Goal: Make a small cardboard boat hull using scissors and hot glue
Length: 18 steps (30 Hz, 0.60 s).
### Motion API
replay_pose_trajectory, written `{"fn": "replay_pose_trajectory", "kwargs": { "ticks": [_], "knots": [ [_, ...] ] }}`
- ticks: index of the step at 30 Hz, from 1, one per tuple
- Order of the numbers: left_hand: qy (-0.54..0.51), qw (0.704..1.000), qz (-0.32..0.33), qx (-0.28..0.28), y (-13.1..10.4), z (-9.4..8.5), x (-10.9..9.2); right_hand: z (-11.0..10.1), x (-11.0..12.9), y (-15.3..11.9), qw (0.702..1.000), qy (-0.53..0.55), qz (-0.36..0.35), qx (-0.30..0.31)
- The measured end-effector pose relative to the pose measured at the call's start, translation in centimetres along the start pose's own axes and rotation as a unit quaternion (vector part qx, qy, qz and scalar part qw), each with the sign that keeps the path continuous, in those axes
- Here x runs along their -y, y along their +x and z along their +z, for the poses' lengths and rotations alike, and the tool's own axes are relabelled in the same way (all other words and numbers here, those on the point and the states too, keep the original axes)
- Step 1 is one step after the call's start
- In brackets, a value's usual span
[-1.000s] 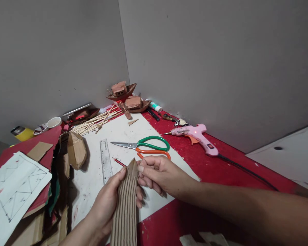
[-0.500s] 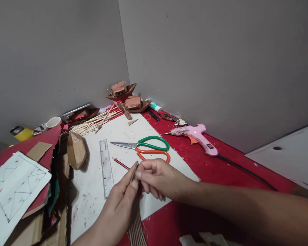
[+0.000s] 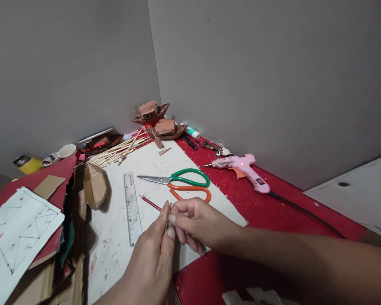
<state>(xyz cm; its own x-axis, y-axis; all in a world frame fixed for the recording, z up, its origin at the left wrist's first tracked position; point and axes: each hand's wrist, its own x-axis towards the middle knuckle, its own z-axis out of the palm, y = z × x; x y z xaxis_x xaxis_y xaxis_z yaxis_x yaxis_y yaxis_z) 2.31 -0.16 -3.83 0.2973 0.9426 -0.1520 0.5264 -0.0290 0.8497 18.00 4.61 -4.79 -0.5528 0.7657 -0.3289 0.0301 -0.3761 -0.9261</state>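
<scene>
My left hand [image 3: 154, 252] is closed on a strip of corrugated cardboard [image 3: 169, 210], its edge showing between the fingertips. The ridged lower end of cardboard pokes out below the wrist, mostly hidden by the hand. My right hand [image 3: 192, 222] pinches the strip's upper end from the right, thumb against it. Just beyond the hands lie scissors [image 3: 160, 180] with one green and one orange handle, blades pointing left. A dark red pencil [image 3: 150, 202] is partly covered by my fingers. To its left rests a clear ruler [image 3: 132, 212].
A pink glue gun [image 3: 241, 165] with a lit light lies right on the red table [image 3: 292, 203]. Cardboard boat hull [image 3: 95, 186], stacked cardboard and a drawn sheet [image 3: 22, 228] are left. Sticks [image 3: 120, 148] and model boats [image 3: 167, 128] sit at the back, near grey walls.
My left hand has turned and shifted slightly right, so the ridged strip below it is now mostly hidden. My right hand keeps its pinch in nearly the same place.
</scene>
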Motion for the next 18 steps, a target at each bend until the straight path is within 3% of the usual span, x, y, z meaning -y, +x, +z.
{"fn": "replay_pose_trajectory", "kwargs": {
  "ticks": [12, 18],
  "knots": [
    [-0.006, 1.0, -0.008, -0.019, -0.2, 0.4, -0.3, 0.8, -0.8, -0.1, 0.998, 0.005, -0.041, -0.041],
    [-0.095, 0.995, -0.008, 0.007, 0.2, 0.2, -0.9, 0.5, -1.3, -0.2, 0.995, -0.038, -0.08, -0.044]
  ]
}}
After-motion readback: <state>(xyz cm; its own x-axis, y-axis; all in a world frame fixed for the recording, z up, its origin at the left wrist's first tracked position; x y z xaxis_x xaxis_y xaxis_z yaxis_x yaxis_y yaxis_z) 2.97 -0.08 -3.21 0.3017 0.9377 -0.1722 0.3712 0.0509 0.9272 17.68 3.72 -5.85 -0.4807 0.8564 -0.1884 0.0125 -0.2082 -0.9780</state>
